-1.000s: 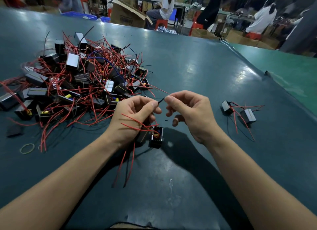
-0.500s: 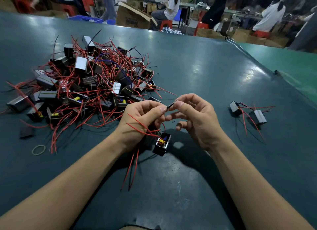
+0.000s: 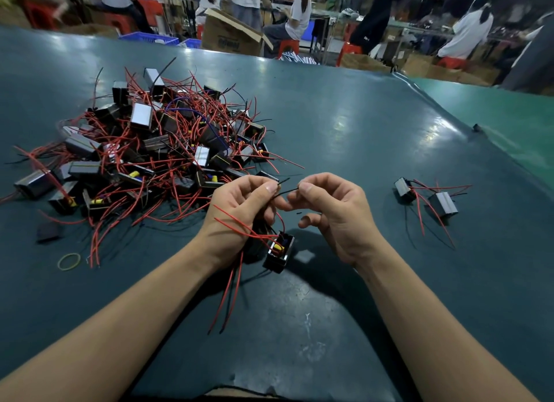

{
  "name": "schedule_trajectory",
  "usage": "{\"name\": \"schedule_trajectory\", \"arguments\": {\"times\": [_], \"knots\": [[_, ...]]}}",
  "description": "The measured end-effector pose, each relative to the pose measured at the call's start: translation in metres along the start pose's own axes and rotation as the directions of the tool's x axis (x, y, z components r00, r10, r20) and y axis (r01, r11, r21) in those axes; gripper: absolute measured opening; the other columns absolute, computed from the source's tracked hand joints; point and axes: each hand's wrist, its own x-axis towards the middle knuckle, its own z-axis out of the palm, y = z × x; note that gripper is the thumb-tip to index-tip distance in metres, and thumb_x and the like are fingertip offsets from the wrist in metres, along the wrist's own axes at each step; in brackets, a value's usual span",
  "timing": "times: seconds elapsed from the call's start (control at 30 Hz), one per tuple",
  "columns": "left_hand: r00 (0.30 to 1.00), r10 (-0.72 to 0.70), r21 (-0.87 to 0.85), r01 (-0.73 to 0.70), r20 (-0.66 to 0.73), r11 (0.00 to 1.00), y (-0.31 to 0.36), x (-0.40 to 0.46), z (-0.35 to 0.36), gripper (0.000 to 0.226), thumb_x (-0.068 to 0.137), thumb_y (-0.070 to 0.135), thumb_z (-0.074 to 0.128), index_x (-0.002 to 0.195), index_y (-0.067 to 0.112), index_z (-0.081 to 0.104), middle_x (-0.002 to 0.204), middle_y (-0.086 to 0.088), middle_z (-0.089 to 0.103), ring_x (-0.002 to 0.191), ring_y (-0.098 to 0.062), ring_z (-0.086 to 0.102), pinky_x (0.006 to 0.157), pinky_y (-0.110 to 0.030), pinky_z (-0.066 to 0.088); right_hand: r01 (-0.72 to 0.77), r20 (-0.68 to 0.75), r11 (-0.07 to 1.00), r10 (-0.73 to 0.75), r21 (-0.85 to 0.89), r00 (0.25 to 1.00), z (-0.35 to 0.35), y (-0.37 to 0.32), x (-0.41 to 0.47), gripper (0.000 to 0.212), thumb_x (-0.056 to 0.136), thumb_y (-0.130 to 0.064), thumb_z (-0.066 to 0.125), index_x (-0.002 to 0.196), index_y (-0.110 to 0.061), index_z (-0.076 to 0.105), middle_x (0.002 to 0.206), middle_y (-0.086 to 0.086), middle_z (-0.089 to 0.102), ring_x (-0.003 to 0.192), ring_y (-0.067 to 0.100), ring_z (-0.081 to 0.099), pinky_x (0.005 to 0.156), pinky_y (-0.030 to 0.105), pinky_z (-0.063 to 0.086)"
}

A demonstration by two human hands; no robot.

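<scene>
A dark teal desk [image 3: 299, 326] is stretching across a busy workshop. Toward its near edge, a small black module [image 3: 278, 253] is dangling just under the left hand [image 3: 239, 216], which is clutching the module's red leads and pinching a thin black wire [image 3: 287, 190]. The right hand [image 3: 332, 213] is pinching the same wire's free end. The step looks like twisting or straightening that lead (which one is unclear). Next probably comes a firm finishing pull, then setting the module beside the two modules [image 3: 425, 198] near the right edge. The tangled pile [image 3: 150, 150] is waiting toward the far left.
</scene>
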Motion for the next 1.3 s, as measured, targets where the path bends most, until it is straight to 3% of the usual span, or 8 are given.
{"name": "schedule_trajectory", "arguments": {"times": [0.2,0.4,0.53,0.63,0.8,1.07,1.17,1.3], "knots": [[0.997,0.061,0.113,-0.056,-0.039,0.992,0.001,-0.002,0.0,0.004,0.088,0.011,0.067,0.085,0.009,0.07,0.067,-0.002,0.069,0.053,-0.012,0.053,0.056,-0.021,0.047,0.193,-0.043,0.951,-0.209,-0.243,0.977,0.002,0.005,-0.003,0.011,0.087,-0.003,0.064,0.082,-0.013,0.063,0.074,0.007,0.071,0.065,0.023,0.071,0.044,0.026,0.05],[0.993,0.081,0.159,-0.066,-0.089,0.985,0.005,-0.005,0.003,0.004,0.086,0.008,0.069,0.082,0.008,0.07,0.06,0.001,0.066,0.05,-0.01,0.051,0.051,-0.019,0.045,0.462,0.024,0.631,-0.575,-0.624,0.818,0.003,0.007,-0.007,0.006,0.085,-0.008,0.071,0.082,-0.013,0.069,0.086,-0.001,0.064,0.066,0.017,0.067,0.036,0.041,0.046],[0.99,0.125,0.22,-0.109,-0.062,0.969,0.006,-0.006,0.004,0.008,0.087,0.001,0.067,0.08,0.006,0.068,0.059,0.004,0.065,0.049,-0.004,0.053,0.052,-0.016,0.044,0.5,0.047,0.59,-0.616,-0.633,0.786,0.003,0.007,-0.008,0.005,0.087,-0.005,0.068,0.083,-0.003,0.069,0.106,0.002,0.063,0.074,0.017,0.066,0.037,0.043,0.047],[0.986,0.159,0.254,-0.142,-0.048,0.957,0.007,-0.006,0.003,0.009,0.087,-0.002,0.066,0.08,0.003,0.068,0.057,0.007,0.064,0.049,-0.001,0.054,0.054,-0.013,0.043,0.439,-0.006,0.687,-0.542,-0.578,0.84,0.005,0.007,-0.009,0.003,0.086,-0.006,0.067,0.083,-0.006,0.068,0.101,0.001,0.068,0.075,0.022,0.069,0.043,0.044,0.053],[0.981,0.182,0.288,-0.157,-0.062,0.945,0.008,-0.006,0.003,0.01,0.085,-0.004,0.067,0.078,0.003,0.069,0.06,0.004,0.065,0.052,-0.003,0.055,0.055,-0.014,0.045,0.317,-0.063,0.87,-0.365,-0.379,0.929,0.006,0.005,-0.007,0.012,0.085,0.0,0.067,0.081,-0.011,0.067,0.079,0.009,0.07,0.072,0.023,0.071,0.051,0.027,0.054],[0.979,0.204,0.37,-0.196,0.019,0.908,0.012,-0.007,-0.002,0.007,0.084,-0.003,0.069,0.078,-0.001,0.071,0.067,-0.01,0.065,0.059,-0.013,0.057,0.058,-0.019,0.047,0.035,-0.029,0.986,-0.041,-0.165,0.999,-0.005,-0.007,-0.002,0.006,0.077,-0.001,0.073,0.077,-0.006,0.071,0.064,0.005,0.066,0.057,0.016,0.062,0.057,0.023,0.052],[0.976,0.205,0.39,-0.217,0.071,0.895,0.013,-0.007,-0.003,0.007,0.084,-0.005,0.068,0.078,-0.002,0.071,0.068,-0.011,0.065,0.06,-0.013,0.057,0.06,-0.02,0.047,-0.204,0.007,0.979,0.204,-0.005,0.979,-0.008,-0.009,-0.002,0.01,0.068,-0.013,0.074,0.074,-0.006,0.072,0.064,0.007,0.065,0.056,0.014,0.062,0.055,0.02,0.053],[0.971,0.201,0.407,-0.235,0.126,0.882,0.015,-0.007,-0.003,0.008,0.084,-0.006,0.067,0.078,-0.001,0.07,0.065,-0.011,0.064,0.058,-0.011,0.055,0.057,-0.018,0.045,-0.345,0.069,0.938,0.342,0.041,0.937,-0.012,-0.012,-0.002,0.015,0.068,-0.016,0.073,0.078,-0.005,0.072,0.066,0.007,0.065,0.055,0.012,0.062,0.053,0.018,0.052]]}}
